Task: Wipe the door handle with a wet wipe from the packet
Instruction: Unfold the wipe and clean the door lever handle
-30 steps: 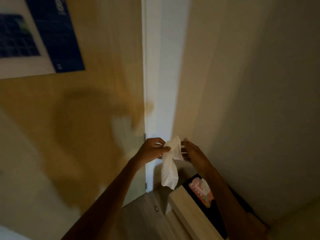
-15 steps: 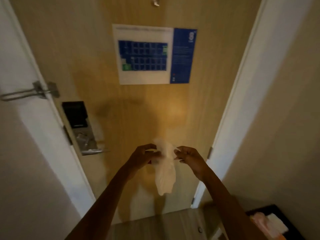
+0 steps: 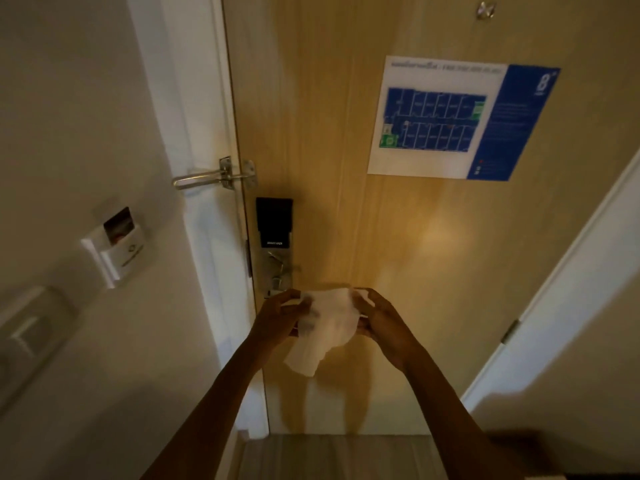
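Observation:
A white wet wipe (image 3: 327, 325) hangs spread between my two hands in front of the wooden door (image 3: 398, 237). My left hand (image 3: 278, 318) pinches its left edge and my right hand (image 3: 384, 322) holds its right edge. Just above and behind my left hand is the metal lock plate with the black smart lock (image 3: 274, 221). The door handle (image 3: 277, 282) is mostly hidden behind my left hand and the wipe. The packet is not in view.
A metal swing latch (image 3: 216, 176) bridges the door and the white frame. A key-card holder (image 3: 116, 245) and a switch plate (image 3: 29, 332) are on the left wall. A blue floor-plan poster (image 3: 457, 119) hangs on the door. A white frame (image 3: 561, 282) runs down the right.
The view has swung left, so the lock and latch now sit near the middle. My hands have carried the wipe up close to the handle and spread it wider.

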`<move>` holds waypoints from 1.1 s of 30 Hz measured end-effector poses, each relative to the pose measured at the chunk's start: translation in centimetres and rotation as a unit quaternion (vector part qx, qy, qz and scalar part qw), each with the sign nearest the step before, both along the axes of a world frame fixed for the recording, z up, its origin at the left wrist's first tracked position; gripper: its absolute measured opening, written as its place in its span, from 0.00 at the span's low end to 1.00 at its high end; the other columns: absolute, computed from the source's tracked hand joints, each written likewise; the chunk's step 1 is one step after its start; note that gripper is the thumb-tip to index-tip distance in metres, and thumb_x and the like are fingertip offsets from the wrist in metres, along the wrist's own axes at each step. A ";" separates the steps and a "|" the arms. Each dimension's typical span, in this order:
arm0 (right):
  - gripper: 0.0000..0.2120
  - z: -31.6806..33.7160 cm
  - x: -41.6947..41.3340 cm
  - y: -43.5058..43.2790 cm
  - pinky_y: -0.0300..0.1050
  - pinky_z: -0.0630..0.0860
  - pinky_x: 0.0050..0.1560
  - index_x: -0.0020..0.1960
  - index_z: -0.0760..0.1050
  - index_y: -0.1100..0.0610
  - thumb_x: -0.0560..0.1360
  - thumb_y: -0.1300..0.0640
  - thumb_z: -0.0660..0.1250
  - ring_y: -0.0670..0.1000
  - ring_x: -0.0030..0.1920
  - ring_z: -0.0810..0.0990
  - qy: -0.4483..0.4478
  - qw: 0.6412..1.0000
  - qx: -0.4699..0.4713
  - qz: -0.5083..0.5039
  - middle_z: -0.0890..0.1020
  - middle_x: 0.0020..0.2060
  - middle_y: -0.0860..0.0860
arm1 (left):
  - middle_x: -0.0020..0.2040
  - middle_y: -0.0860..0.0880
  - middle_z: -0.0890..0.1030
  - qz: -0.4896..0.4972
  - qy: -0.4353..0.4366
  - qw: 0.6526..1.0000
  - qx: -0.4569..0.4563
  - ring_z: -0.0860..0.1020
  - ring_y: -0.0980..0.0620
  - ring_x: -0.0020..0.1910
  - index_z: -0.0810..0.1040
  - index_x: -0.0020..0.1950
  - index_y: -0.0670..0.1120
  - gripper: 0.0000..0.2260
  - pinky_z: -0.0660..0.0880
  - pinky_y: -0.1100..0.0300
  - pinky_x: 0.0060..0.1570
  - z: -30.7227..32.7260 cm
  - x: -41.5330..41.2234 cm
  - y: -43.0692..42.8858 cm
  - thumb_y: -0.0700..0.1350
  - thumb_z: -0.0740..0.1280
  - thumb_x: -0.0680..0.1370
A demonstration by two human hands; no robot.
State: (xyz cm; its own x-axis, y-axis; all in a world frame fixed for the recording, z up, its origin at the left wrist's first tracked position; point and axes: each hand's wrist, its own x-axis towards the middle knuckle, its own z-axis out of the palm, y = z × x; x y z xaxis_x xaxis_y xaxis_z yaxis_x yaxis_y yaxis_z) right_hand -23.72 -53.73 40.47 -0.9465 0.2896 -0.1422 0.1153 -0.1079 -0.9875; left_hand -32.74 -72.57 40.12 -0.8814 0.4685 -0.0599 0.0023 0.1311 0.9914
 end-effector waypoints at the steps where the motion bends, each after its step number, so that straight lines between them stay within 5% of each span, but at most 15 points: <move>1: 0.13 -0.4 0.0 -0.1 0.48 0.81 0.49 0.61 0.75 0.53 0.77 0.53 0.67 0.55 0.53 0.83 0.000 1.000 -0.017 0.015 0.84 0.53 0.54 | 0.44 0.52 0.83 0.006 -0.002 1.000 0.007 0.84 0.56 0.37 0.78 0.50 0.50 0.05 0.83 0.55 0.38 -0.3 0.0 -0.3 0.46 0.70 0.75; 4: 0.13 -0.9 -0.4 -0.4 0.54 0.79 0.57 0.59 0.76 0.56 0.75 0.58 0.70 0.57 0.55 0.82 0.007 0.999 -0.022 0.041 0.83 0.55 0.57 | 0.46 0.53 0.83 0.010 -0.015 1.000 0.011 0.83 0.54 0.42 0.77 0.51 0.53 0.06 0.83 0.55 0.41 -1.1 -0.2 -1.0 0.47 0.70 0.75; 12: 0.05 -2.9 -0.6 -0.1 0.46 0.79 0.46 0.53 0.77 0.56 0.78 0.61 0.65 0.57 0.51 0.81 0.015 0.999 0.037 0.005 0.83 0.50 0.56 | 0.56 0.48 0.81 -0.053 -0.080 0.995 -0.013 0.82 0.49 0.54 0.72 0.65 0.54 0.30 0.82 0.52 0.49 -4.4 0.2 -1.9 0.48 0.78 0.65; 16: 0.24 -2.7 -0.6 1.2 0.55 0.78 0.58 0.65 0.71 0.48 0.72 0.61 0.72 0.57 0.57 0.81 -0.022 0.995 -0.060 0.072 0.82 0.56 0.58 | 0.58 0.45 0.81 -0.018 -0.093 0.995 0.014 0.81 0.47 0.56 0.72 0.65 0.55 0.29 0.82 0.52 0.48 -4.2 0.3 -1.0 0.46 0.77 0.66; 21: 0.44 -3.1 -0.7 3.8 0.56 0.77 0.60 0.70 0.59 0.35 0.66 0.63 0.78 0.58 0.56 0.82 -0.061 0.987 0.001 0.149 0.82 0.54 0.63 | 0.57 0.46 0.80 0.006 -0.087 0.996 0.028 0.81 0.47 0.55 0.72 0.65 0.58 0.29 0.81 0.49 0.51 -3.7 0.4 0.0 0.51 0.77 0.65; 24: 0.39 -3.2 -1.1 4.6 0.57 0.78 0.58 0.71 0.64 0.43 0.67 0.64 0.77 0.62 0.51 0.82 -0.066 0.988 0.019 0.140 0.81 0.49 0.68 | 0.58 0.45 0.80 0.014 -0.089 0.995 0.036 0.80 0.45 0.57 0.73 0.63 0.62 0.30 0.80 0.45 0.55 -3.8 0.6 0.0 0.53 0.78 0.63; 26: 0.31 -3.0 -1.3 4.9 0.57 0.78 0.58 0.69 0.69 0.49 0.70 0.64 0.74 0.60 0.48 0.82 -0.063 0.990 0.023 0.123 0.82 0.43 0.63 | 0.59 0.45 0.80 0.022 -0.082 0.996 0.028 0.80 0.45 0.58 0.73 0.64 0.63 0.31 0.80 0.48 0.53 -3.9 0.9 -0.1 0.53 0.79 0.63; 30: 0.16 -2.7 -1.8 4.6 0.51 0.80 0.55 0.60 0.78 0.53 0.75 0.66 0.67 0.57 0.50 0.83 -0.054 0.989 0.034 0.130 0.83 0.49 0.60 | 0.55 0.50 0.83 0.027 -0.071 0.997 -0.013 0.81 0.50 0.55 0.71 0.67 0.59 0.31 0.80 0.56 0.52 -3.9 1.3 0.0 0.45 0.78 0.67; 33: 0.13 -3.1 -2.4 4.3 0.51 0.79 0.57 0.56 0.80 0.53 0.77 0.66 0.64 0.56 0.52 0.82 -0.063 0.989 0.052 0.127 0.83 0.51 0.58 | 0.48 0.51 0.85 0.034 -0.043 0.996 -0.073 0.82 0.50 0.52 0.74 0.65 0.55 0.28 0.76 0.50 0.61 -4.4 1.0 -0.4 0.41 0.77 0.68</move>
